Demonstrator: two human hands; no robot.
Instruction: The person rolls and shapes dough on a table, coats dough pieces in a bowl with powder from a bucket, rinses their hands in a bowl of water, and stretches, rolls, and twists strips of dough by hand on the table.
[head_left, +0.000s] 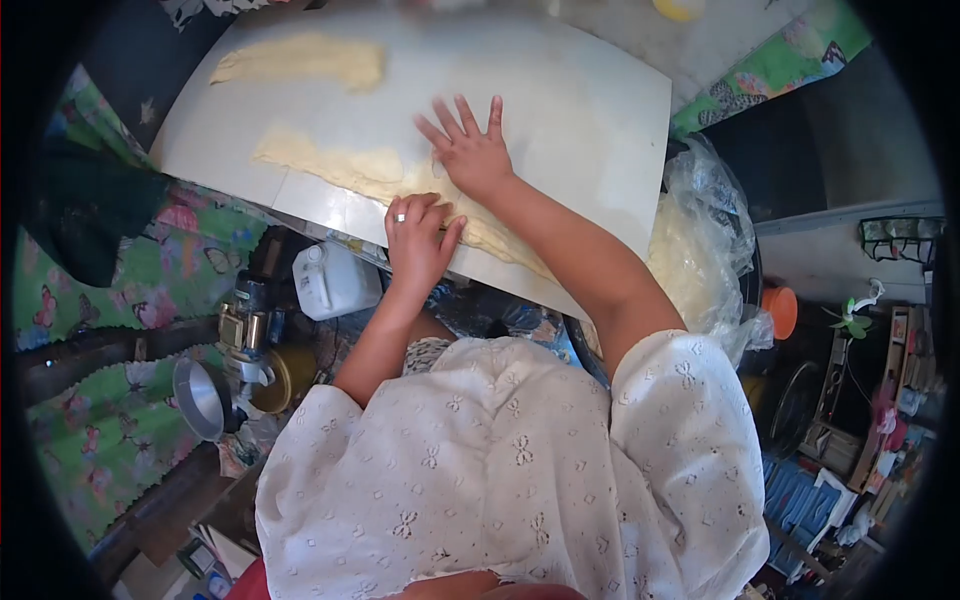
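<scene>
A long, flat strip of pale dough (340,172) runs along the near edge of the white tabletop (570,120). My left hand (415,228), with a ring on one finger, is closed on the strip's near edge, its fingers bent over the dough. Just beyond it, my right hand (472,155) is open with its fingers spread, holding nothing; its forearm passes over the right part of the strip. Whether the right palm touches the dough cannot be seen. Farther back on the left lies a second flattened piece of dough (300,62).
Clear plastic (708,200) covers a pale mass at the table's right side, with an orange container (779,312) beyond. Below the table's near edge stands a white jug (335,280). Metal pans (203,398) are at the lower left, and crowded shelves (880,400) at the right.
</scene>
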